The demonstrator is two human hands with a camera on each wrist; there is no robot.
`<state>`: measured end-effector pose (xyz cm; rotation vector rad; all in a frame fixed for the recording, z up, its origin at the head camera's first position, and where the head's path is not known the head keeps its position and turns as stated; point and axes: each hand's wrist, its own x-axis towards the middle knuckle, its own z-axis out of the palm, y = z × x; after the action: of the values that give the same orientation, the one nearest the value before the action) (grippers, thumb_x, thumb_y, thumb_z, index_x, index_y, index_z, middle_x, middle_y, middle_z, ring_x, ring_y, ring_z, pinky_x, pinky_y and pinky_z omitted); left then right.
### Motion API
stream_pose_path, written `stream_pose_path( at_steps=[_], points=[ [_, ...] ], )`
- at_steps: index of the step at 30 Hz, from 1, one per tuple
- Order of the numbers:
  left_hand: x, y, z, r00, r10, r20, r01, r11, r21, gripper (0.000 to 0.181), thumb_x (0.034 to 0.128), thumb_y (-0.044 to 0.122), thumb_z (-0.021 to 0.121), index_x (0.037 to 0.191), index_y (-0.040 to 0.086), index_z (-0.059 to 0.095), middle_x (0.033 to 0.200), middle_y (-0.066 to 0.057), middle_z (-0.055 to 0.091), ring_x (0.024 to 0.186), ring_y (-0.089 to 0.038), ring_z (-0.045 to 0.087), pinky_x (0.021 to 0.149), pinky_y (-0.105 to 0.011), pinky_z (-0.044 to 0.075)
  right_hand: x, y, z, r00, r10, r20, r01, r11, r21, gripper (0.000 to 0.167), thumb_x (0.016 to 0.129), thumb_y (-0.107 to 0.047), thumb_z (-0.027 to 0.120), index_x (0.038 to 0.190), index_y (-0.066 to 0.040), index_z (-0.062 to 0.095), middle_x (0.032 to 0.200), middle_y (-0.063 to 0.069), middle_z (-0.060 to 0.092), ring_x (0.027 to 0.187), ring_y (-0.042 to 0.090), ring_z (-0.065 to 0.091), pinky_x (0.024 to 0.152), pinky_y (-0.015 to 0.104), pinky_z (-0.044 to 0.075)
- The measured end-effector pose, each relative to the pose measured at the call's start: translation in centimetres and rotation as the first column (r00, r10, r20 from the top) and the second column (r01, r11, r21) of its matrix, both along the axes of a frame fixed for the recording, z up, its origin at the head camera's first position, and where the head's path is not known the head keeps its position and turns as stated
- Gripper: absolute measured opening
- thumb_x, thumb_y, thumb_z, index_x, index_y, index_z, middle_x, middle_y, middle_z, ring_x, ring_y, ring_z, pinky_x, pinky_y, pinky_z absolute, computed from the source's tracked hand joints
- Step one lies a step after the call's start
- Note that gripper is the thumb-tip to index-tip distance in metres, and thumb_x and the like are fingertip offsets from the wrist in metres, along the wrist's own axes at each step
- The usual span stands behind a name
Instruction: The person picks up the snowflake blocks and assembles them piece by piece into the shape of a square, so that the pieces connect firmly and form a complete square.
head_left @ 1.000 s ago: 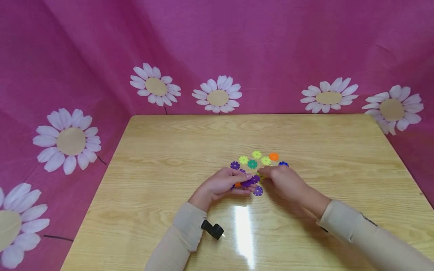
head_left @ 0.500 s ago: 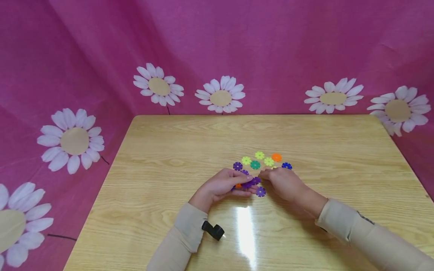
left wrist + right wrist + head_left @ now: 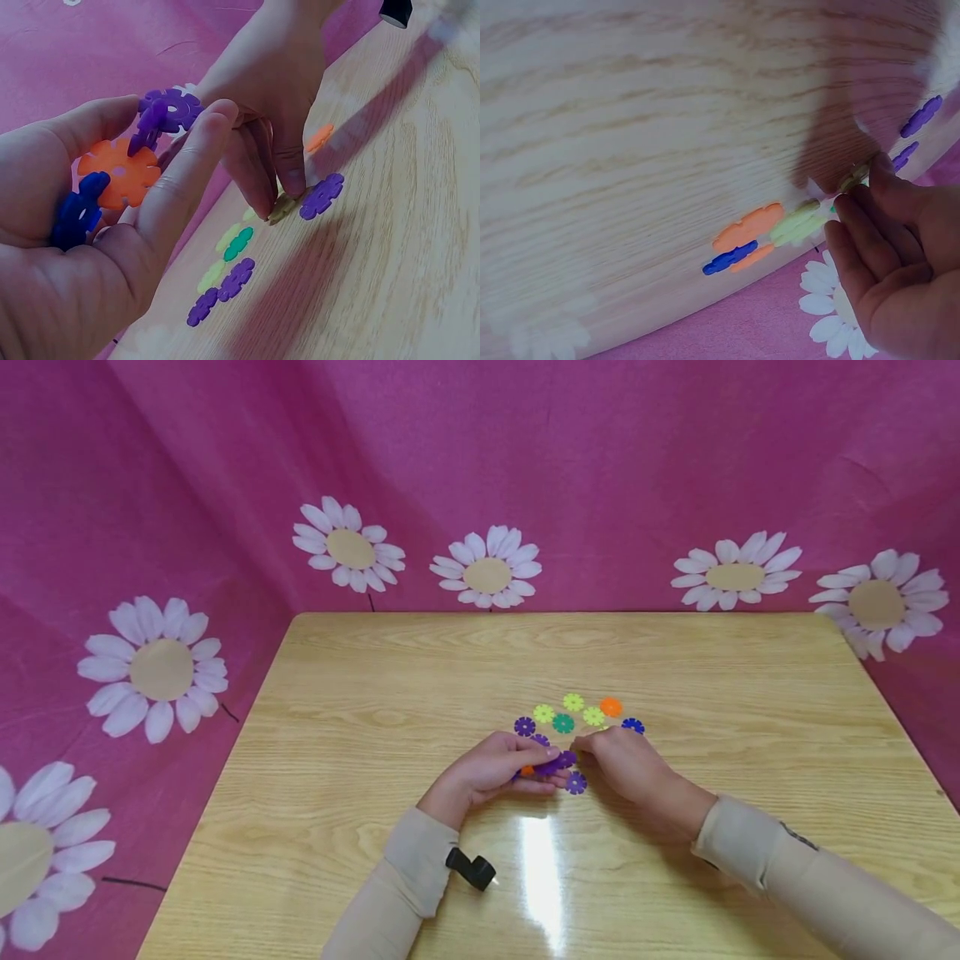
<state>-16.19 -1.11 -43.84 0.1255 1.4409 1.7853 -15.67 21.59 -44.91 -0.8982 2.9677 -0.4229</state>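
Well inside table edge point(image 3: 555, 616): left hand point(image 3: 495, 766), right hand point(image 3: 628, 763), discs point(image 3: 563, 723)

Discs point(image 3: 563, 723) on table point(image 3: 375, 693), cloth point(image 3: 600, 460) behind.

A wood-grain table point(image 3: 360, 710) carries yellow, purple, green, orange and blue notched discs point(image 3: 563, 723).

Interlocked blue, orange and purple discs point(image 3: 112, 189) are lying in the left grip point(image 3: 487, 768); a yellow disc point(image 3: 283, 210) is sitting between the right grip's point(image 3: 630, 764) fingertips.
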Motion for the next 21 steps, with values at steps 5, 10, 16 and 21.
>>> stream_pose_path(
  at_steps=[5, 10, 16, 21],
  points=[
    [0.08, -0.09, 0.17, 1.000, -0.001, -0.002, 0.001, 1.000, 0.005, 0.031, 0.1036, 0.013, 0.054, 0.122, -0.011, 0.064, 0.114, -0.028, 0.071, 0.098, -0.023, 0.074, 0.092, -0.036, 0.061, -0.13, -0.21, 0.00, 1.000, -0.002, -0.027, 0.002, 1.000, -0.009, 0.024, 0.090, 0.006, 0.062, 0.097, -0.010, 0.078, 0.095, 0.003, 0.078, 0.089, 0.020, 0.074, 0.077, 0.038, 0.062],
    [0.09, -0.17, 0.13, 1.000, -0.004, -0.004, 0.004, 1.000, 0.004, 0.032, 0.1037, 0.013, 0.054, 0.123, -0.011, 0.063, 0.112, -0.027, 0.071, 0.098, -0.022, 0.074, 0.092, -0.036, 0.061, -0.23, -0.30, -0.06, 0.999, -0.024, -0.029, 0.022, 0.998, -0.057, 0.022, 0.087, 0.008, 0.064, 0.094, -0.009, 0.077, 0.087, 0.001, 0.076, 0.082, 0.017, 0.071, 0.073, 0.036, 0.061],
    [0.08, -0.22, 0.21, 1.000, -0.003, 0.002, 0.003, 1.000, 0.011, 0.032, 0.1032, 0.015, 0.056, 0.120, -0.011, 0.064, 0.109, -0.026, 0.073, 0.095, -0.021, 0.074, 0.092, -0.035, 0.061, -0.31, -0.40, 0.21, 0.999, -0.032, 0.021, 0.034, 0.997, -0.073, 0.022, 0.089, 0.009, 0.063, 0.102, -0.003, 0.076, 0.096, 0.007, 0.077, 0.090, 0.024, 0.074, 0.080, 0.040, 0.063],
    [0.02, -0.32, 0.22, 1.000, -0.002, 0.001, 0.002, 1.000, 0.008, 0.032, 0.1034, 0.016, 0.055, 0.119, -0.010, 0.065, 0.109, -0.026, 0.073, 0.095, -0.021, 0.074, 0.092, -0.036, 0.061, -0.45, -0.51, 0.44, 0.999, -0.036, 0.033, 0.038, 0.997, -0.061, 0.020, 0.089, 0.008, 0.065, 0.100, -0.004, 0.077, 0.093, 0.006, 0.077, 0.087, 0.022, 0.073, 0.077, 0.038, 0.063]
  ],
)
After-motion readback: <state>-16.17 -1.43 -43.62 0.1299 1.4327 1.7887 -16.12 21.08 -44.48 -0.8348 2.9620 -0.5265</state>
